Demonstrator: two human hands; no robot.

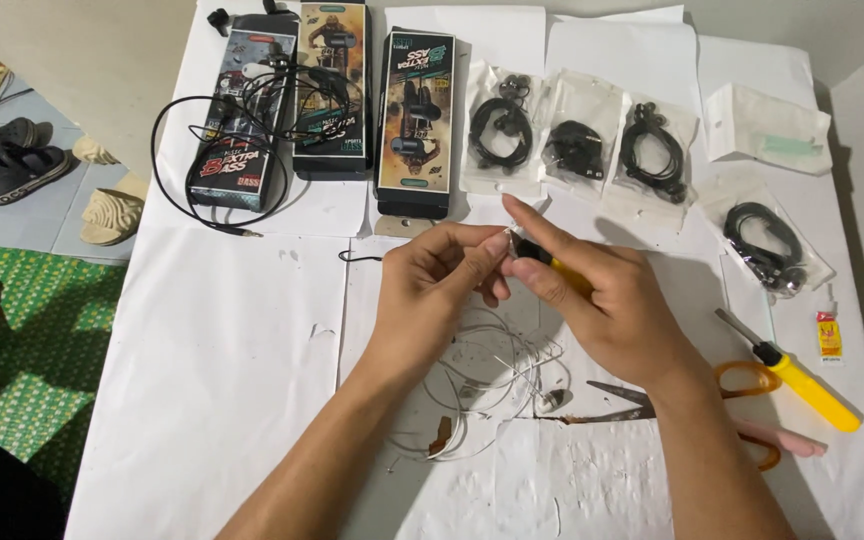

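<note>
Small white piece [515,238], pinched between both hands' fingers [482,248]

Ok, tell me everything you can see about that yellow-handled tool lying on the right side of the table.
The yellow-handled tool looks like a screwdriver or small utility tool: a bright yellow, plastic-looking handle, a short black collar and a slim grey metal shaft. It lies flat and diagonal on the white paper, shaft toward the upper left, handle toward the lower right. No hand touches it. Orange-handled scissors lie right beside it, with a small glue tube nearby.
</note>
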